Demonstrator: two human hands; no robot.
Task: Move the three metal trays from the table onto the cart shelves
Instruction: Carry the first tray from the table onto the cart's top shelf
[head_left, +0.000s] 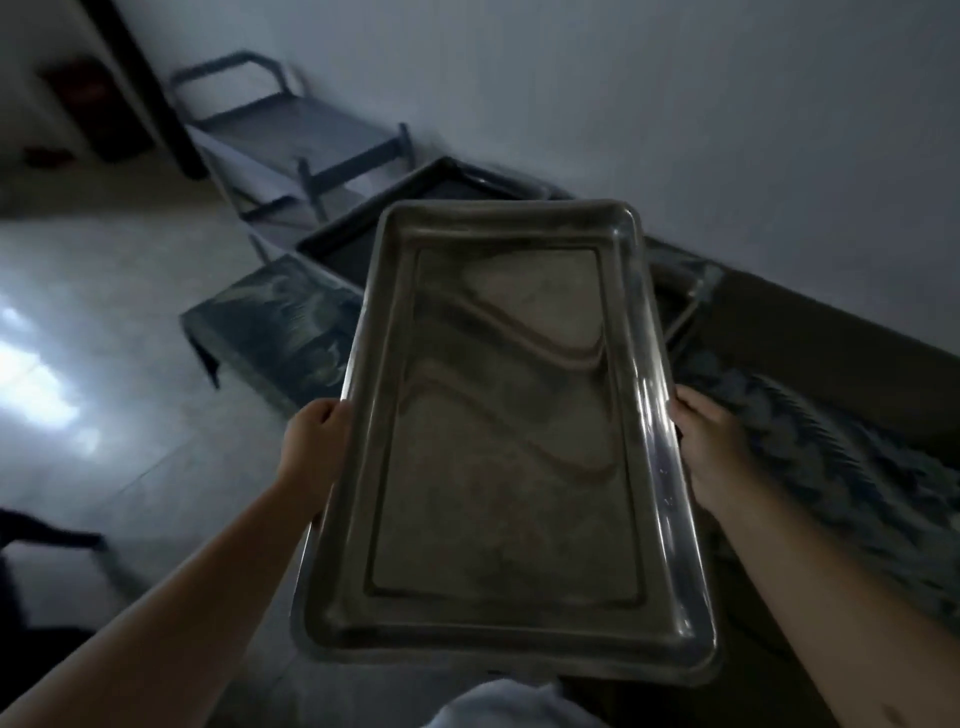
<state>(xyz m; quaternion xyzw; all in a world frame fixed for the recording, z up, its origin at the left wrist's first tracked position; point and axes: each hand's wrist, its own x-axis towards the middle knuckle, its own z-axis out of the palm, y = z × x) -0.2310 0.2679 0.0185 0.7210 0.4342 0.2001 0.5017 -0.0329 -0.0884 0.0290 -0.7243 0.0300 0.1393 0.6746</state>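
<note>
A large shiny metal tray (498, 426) fills the middle of the head view, held in the air with its long side pointing away from me. My left hand (317, 441) grips its left rim and my right hand (711, 447) grips its right rim. Behind the held tray, another tray (415, 208) with a dark rim lies on the patterned table (275, 322). A further tray (685, 291) shows partly at the right, mostly hidden. The grey cart (296, 140) with its shelves stands at the back left against the wall.
A white wall runs along the back and right. Pale glossy floor (104, 312) lies to the left with bright reflections. A dark object (41, 561) sits at the lower left. A dark doorframe stands behind the cart.
</note>
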